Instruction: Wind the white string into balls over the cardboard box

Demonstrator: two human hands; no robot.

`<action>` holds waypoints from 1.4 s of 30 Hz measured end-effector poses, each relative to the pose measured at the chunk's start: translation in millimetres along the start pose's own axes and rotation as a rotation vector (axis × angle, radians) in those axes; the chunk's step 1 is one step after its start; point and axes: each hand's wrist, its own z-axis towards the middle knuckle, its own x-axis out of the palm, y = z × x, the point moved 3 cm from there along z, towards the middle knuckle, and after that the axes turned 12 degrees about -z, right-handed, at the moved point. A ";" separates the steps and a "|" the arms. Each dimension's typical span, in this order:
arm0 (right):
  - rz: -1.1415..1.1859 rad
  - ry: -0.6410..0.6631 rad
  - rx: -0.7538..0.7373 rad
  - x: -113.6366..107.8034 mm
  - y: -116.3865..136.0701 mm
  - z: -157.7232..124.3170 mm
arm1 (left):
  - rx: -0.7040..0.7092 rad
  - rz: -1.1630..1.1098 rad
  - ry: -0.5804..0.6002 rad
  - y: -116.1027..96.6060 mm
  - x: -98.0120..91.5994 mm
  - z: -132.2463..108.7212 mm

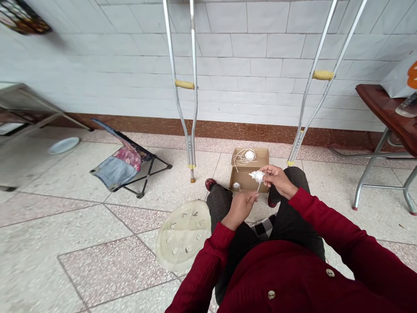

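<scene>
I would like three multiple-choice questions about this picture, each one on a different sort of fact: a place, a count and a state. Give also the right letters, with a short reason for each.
1. Where is the white ball of string?
A. On the folding chair
B. In the cardboard box
C. Under the person's foot

2. How many crutches stand by the wall?
A. Two
B. One
C. Four

3. What are the left hand and the right hand doing?
A. Resting empty on the knees
B. Gripping a crutch
C. Holding a white fluffy tuft between them

Answers:
1. B, because the ball lies inside the open box.
2. A, because one crutch stands on each side of the box.
3. C, because the tuft is held up between both hands.
</scene>
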 end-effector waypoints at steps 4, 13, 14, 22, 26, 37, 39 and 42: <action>-0.010 0.362 0.051 6.7 22.1 -21.5 | -0.042 -0.044 0.018 14.4 -10.1 4.5; -0.278 0.220 0.193 -2.4 -27.8 1.9 | 0.136 0.467 -0.060 -31.7 -37.1 27.4; -0.324 0.129 0.153 -5.5 -31.6 8.4 | 0.137 0.488 -0.057 -34.9 -32.8 25.2; -0.288 -0.111 -0.123 -4.0 -24.5 15.4 | -0.021 0.106 -0.019 -15.5 -5.1 2.2; 0.042 0.059 -0.023 9.0 -18.2 1.2 | -0.057 -0.052 -0.034 -4.2 0.1 -3.5; 0.165 0.021 0.025 8.0 -10.0 -1.7 | -0.107 -0.285 -0.092 -0.2 10.5 -25.5; 0.217 0.075 0.051 12.1 -7.0 -5.2 | -0.106 -0.315 -0.083 -1.0 16.0 -27.1; 0.289 0.162 0.119 17.6 -4.2 -12.1 | -0.101 -0.345 -0.057 2.9 24.6 -26.4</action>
